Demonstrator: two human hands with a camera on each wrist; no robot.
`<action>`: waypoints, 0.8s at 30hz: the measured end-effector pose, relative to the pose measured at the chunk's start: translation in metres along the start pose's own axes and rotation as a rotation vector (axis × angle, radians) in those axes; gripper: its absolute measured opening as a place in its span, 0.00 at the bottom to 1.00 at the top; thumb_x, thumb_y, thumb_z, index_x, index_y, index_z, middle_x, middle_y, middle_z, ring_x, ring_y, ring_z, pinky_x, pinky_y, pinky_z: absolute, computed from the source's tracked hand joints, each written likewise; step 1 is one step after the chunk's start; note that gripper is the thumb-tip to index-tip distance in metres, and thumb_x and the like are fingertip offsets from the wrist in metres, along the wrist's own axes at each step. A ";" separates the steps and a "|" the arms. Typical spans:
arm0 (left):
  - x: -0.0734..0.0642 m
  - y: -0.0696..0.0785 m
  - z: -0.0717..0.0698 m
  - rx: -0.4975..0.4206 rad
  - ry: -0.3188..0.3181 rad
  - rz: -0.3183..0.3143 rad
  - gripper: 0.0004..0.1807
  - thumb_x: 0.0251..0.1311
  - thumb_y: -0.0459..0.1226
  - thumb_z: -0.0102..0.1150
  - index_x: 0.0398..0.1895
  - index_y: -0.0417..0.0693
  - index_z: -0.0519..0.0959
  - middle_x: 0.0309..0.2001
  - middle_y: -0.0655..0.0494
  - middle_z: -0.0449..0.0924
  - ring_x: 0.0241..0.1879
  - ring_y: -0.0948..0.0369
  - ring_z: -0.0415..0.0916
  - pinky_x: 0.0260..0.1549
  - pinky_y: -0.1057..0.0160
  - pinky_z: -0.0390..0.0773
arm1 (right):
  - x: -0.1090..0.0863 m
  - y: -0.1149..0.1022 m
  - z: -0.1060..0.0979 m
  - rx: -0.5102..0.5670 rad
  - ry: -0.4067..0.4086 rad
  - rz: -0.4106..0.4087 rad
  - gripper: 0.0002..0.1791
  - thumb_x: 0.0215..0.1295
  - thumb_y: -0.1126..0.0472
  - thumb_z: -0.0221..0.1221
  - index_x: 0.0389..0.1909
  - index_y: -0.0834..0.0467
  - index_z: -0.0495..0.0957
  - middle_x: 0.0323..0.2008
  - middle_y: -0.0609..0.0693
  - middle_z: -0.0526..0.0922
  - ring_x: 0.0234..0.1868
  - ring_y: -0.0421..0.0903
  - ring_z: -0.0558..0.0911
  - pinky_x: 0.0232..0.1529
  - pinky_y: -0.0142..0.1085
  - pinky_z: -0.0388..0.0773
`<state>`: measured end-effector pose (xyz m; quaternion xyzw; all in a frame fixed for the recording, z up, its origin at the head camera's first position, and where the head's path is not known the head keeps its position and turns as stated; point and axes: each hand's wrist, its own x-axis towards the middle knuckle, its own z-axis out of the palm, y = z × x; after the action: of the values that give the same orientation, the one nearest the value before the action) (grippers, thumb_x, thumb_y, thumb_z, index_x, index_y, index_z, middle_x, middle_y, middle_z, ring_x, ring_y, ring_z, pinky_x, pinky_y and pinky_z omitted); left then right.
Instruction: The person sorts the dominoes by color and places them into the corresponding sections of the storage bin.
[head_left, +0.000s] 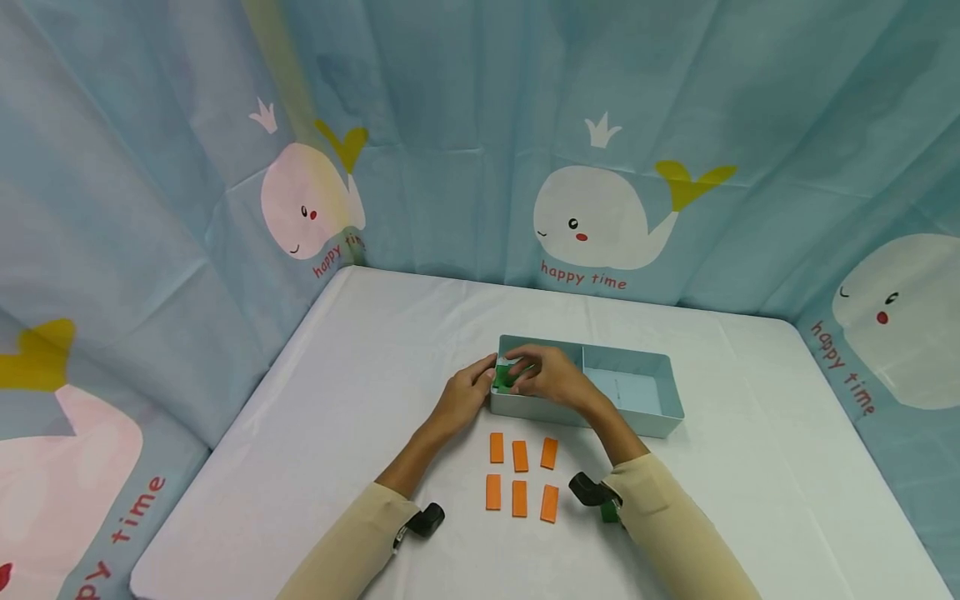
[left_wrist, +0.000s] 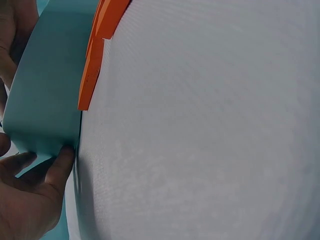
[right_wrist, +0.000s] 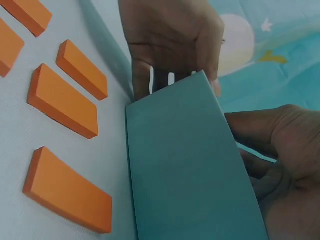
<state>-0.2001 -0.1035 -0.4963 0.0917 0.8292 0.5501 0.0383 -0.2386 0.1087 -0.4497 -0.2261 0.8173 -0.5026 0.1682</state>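
Observation:
A grey-blue box (head_left: 633,422) with two compartments stands on the table. My left hand (head_left: 459,398) is at its left end, fingers extended against the outside of the end wall; in the left wrist view the fingertips (left_wrist: 61,159) touch it low down. My right hand (head_left: 553,375) reaches over the front wall into the left compartment, fingers bent. Green pieces (head_left: 501,379) show there beside its fingertips; I cannot tell whether it holds one. In the right wrist view the box wall (right_wrist: 185,165) hides the right fingertips.
Several flat orange blocks (head_left: 520,498) lie in two rows in front of the box. A green piece (head_left: 610,512) shows partly under the right cuff. The right compartment (head_left: 622,390) has a bare floor. A whale-print curtain (head_left: 450,167) hangs behind the white table (head_left: 375,367).

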 end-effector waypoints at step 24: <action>0.001 0.001 0.002 -0.021 0.007 -0.003 0.29 0.85 0.45 0.43 0.82 0.44 0.65 0.79 0.50 0.68 0.80 0.50 0.61 0.79 0.45 0.62 | -0.046 -0.002 -0.006 0.021 0.204 -0.097 0.26 0.67 0.66 0.71 0.65 0.55 0.82 0.54 0.63 0.86 0.48 0.50 0.88 0.49 0.35 0.87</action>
<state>-0.2008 -0.1014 -0.4959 0.0882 0.8237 0.5590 0.0370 -0.2022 0.1374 -0.4434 -0.2111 0.8130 -0.5391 0.0621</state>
